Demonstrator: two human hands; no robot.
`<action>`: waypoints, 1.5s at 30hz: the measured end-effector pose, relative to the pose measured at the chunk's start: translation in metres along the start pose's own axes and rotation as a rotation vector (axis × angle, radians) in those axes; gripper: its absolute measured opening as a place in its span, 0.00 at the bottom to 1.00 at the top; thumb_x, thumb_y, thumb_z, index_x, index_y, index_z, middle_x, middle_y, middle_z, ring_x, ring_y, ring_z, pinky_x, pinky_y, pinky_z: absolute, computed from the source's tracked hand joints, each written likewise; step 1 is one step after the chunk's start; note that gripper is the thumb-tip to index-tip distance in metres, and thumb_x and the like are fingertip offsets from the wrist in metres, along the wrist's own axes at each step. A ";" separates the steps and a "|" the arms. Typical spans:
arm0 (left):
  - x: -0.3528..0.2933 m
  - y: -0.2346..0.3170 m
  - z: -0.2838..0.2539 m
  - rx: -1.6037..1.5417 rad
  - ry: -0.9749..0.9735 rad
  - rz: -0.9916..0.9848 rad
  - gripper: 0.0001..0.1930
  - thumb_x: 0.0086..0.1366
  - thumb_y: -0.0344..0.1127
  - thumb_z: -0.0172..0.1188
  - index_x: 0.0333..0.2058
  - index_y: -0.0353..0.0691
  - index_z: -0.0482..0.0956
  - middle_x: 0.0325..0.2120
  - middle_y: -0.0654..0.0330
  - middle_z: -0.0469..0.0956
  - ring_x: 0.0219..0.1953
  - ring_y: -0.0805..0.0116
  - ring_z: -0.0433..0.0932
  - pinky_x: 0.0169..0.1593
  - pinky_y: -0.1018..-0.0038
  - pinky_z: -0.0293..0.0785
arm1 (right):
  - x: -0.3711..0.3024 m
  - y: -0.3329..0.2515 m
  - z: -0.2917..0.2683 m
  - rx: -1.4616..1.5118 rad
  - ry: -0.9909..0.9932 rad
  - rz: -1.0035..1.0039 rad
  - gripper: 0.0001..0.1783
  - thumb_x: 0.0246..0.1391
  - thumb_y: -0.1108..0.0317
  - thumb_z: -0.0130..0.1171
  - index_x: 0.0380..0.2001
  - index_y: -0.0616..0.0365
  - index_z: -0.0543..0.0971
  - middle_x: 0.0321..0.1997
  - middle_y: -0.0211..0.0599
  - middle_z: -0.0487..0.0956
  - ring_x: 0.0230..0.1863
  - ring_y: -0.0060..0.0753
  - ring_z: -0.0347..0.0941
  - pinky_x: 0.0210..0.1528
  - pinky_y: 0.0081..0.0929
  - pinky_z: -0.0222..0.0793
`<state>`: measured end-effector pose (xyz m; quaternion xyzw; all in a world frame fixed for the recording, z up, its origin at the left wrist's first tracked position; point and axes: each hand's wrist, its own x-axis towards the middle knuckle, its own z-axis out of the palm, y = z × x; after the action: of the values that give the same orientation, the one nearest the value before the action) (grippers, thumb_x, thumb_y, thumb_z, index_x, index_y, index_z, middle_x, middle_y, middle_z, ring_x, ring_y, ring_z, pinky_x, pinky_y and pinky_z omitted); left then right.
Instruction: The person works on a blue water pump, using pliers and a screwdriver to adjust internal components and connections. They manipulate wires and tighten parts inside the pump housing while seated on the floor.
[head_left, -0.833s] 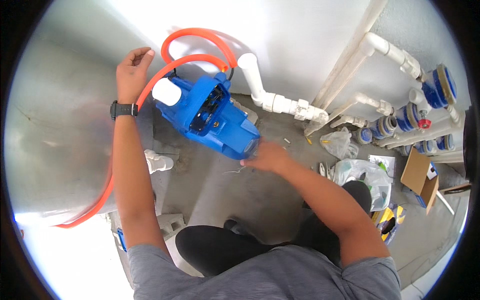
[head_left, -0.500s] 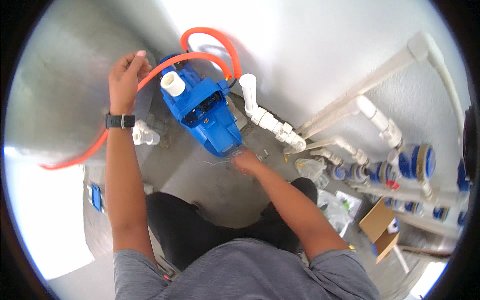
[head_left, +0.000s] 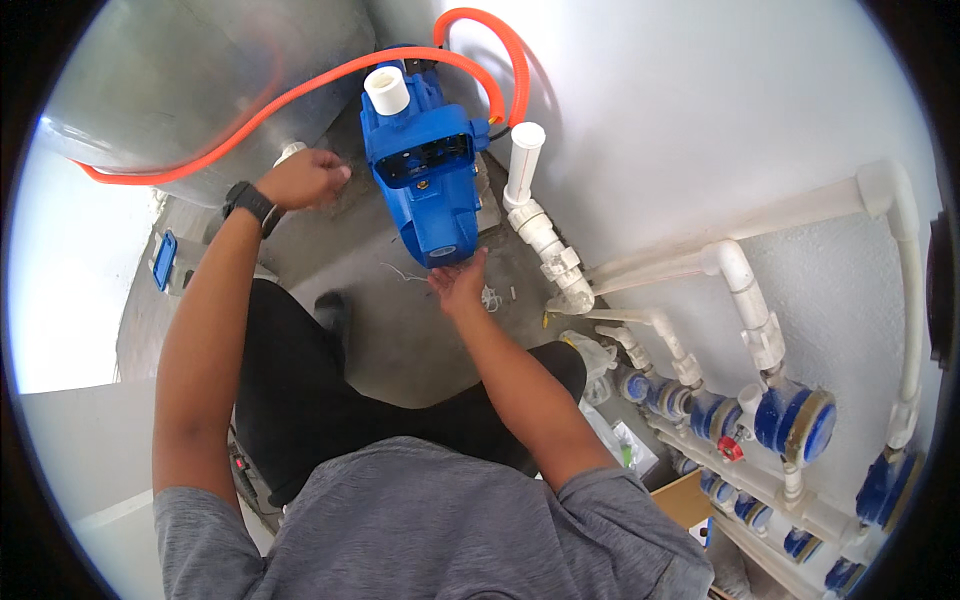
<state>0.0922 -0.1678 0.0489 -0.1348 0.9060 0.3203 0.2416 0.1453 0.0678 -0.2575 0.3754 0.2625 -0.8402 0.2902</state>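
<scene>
A blue water pump (head_left: 425,215) stands on the floor ahead of me, its top box uncovered with wires inside. A short white pipe (head_left: 386,91) rises upright from it. At the pump's near end, my right hand (head_left: 460,284) is cupped palm up against its lower edge, the thumb along the right side; part of the fingers is hidden under it. My left hand (head_left: 308,180), with a black watch (head_left: 250,204) on the wrist, hovers left of the pump with its fingers curled in. Whatever it holds, if anything, is hidden. Behind that hand shows a white fitting (head_left: 290,151) on the tank.
An orange corrugated hose (head_left: 270,108) runs from the pump across the metal tank (head_left: 190,60). White pipes (head_left: 543,240) and blue meters (head_left: 795,425) line the right wall. Plastic bags (head_left: 592,365) and a cardboard box (head_left: 684,500) lie right. A blue-framed item (head_left: 165,262) sits left.
My left hand has come down and away from the orange hose, its fingers curling in. My right hand stays at the pump's near end. The whole view has shifted.
</scene>
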 end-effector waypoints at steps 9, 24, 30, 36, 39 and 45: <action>0.110 -0.062 0.130 -1.141 0.503 -0.480 0.24 0.73 0.54 0.51 0.47 0.37 0.79 0.42 0.49 0.81 0.47 0.48 0.81 0.50 0.47 0.78 | -0.008 -0.013 0.025 -0.011 -0.122 -0.134 0.58 0.53 0.16 0.45 0.76 0.42 0.53 0.77 0.45 0.59 0.74 0.55 0.57 0.71 0.61 0.55; 0.244 -0.157 0.307 -1.821 0.041 -0.520 0.36 0.77 0.59 0.39 0.65 0.31 0.70 0.55 0.48 0.80 0.58 0.50 0.77 0.61 0.60 0.72 | -0.011 0.021 0.041 -0.027 0.149 -0.427 0.55 0.56 0.15 0.40 0.74 0.42 0.60 0.77 0.41 0.59 0.72 0.53 0.59 0.68 0.61 0.56; 0.241 -0.148 0.304 -1.807 0.136 -0.685 0.43 0.76 0.67 0.35 0.67 0.31 0.68 0.63 0.49 0.73 0.64 0.53 0.71 0.66 0.61 0.66 | -0.006 0.023 0.030 0.014 0.196 -0.473 0.40 0.59 0.30 0.48 0.66 0.42 0.71 0.68 0.34 0.71 0.68 0.47 0.65 0.66 0.57 0.62; 0.244 -0.145 0.303 -1.954 0.019 -0.547 0.49 0.72 0.75 0.33 0.70 0.35 0.63 0.67 0.50 0.68 0.68 0.49 0.65 0.70 0.57 0.59 | 0.049 0.025 -0.008 0.140 0.203 -0.667 0.46 0.60 0.25 0.44 0.70 0.46 0.66 0.72 0.39 0.68 0.70 0.52 0.63 0.71 0.63 0.56; 0.230 -0.134 0.285 -2.093 -0.074 -0.290 0.52 0.68 0.80 0.30 0.72 0.39 0.59 0.71 0.50 0.62 0.70 0.45 0.62 0.72 0.50 0.55 | 0.055 0.025 0.000 0.272 -0.025 -0.649 0.53 0.59 0.19 0.42 0.72 0.51 0.63 0.73 0.43 0.67 0.71 0.55 0.63 0.73 0.60 0.54; 0.227 -0.121 0.272 -2.127 -0.259 0.076 0.51 0.66 0.81 0.30 0.73 0.46 0.58 0.73 0.51 0.57 0.73 0.45 0.58 0.74 0.45 0.53 | 0.035 0.033 0.042 0.343 0.046 -0.653 0.59 0.55 0.15 0.41 0.72 0.55 0.63 0.73 0.48 0.67 0.71 0.52 0.64 0.73 0.55 0.57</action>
<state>0.0436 -0.1041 -0.3173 -0.2130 0.1328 0.9643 0.0842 0.1291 0.0068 -0.2676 0.3336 0.2302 -0.9118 -0.0665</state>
